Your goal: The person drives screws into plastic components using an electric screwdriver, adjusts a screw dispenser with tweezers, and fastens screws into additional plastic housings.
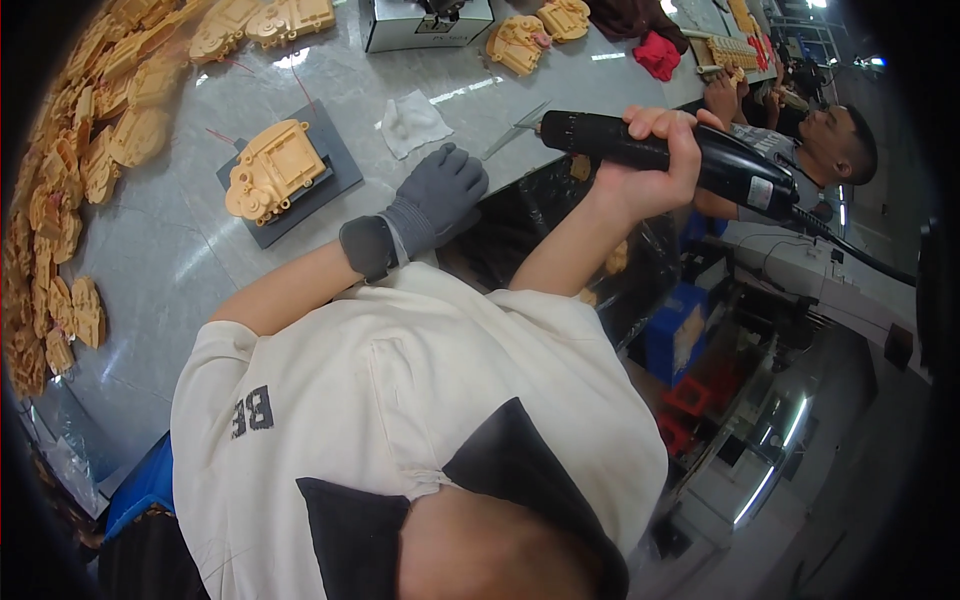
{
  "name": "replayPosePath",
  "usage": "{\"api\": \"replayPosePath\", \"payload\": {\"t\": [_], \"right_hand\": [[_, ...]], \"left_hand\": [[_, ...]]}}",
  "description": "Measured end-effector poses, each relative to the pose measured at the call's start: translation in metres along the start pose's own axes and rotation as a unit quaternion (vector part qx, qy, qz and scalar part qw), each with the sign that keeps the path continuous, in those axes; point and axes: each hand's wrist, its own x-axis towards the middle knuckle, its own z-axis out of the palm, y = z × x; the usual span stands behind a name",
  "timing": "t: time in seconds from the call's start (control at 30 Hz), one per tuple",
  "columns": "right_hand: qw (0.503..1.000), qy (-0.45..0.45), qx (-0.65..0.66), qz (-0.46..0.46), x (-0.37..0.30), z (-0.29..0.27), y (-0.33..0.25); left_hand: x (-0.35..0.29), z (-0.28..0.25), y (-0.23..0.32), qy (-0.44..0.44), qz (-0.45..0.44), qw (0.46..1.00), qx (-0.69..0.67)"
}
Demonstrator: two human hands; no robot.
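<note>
My right hand is wrapped round a black electric screwdriver, raised at the table's edge with its tip pointing left and a cord trailing from its rear end. On the tabletop rests my left hand in a grey glove, its fingers curled together; whatever may be under them is hidden. Left of that hand, a yellow plastic gear housing with thin red wires sits on a dark grey fixture block. Metal tweezers lie between my two hands, and a crumpled white cloth lies just beyond my gloved fingers.
Yellow housings are heaped along the table's left side. More housings and a white box stand at the far side, near a red cloth. A co-worker sits at the right. Black plastic sheeting hangs below the table edge.
</note>
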Motion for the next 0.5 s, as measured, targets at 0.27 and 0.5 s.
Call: {"api": "replayPosePath", "payload": {"t": [0.27,0.5], "right_hand": [[0.997,-0.034,0.049,0.044,0.002,0.012,-0.004],[0.998,-0.050,0.009,0.022,0.014,-0.003,-0.011]], "left_hand": [[0.024,-0.016,0.002,0.049,-0.026,0.998,-0.028],[0.004,-0.002,-0.003,-0.069,-0.013,0.997,0.016]]}}
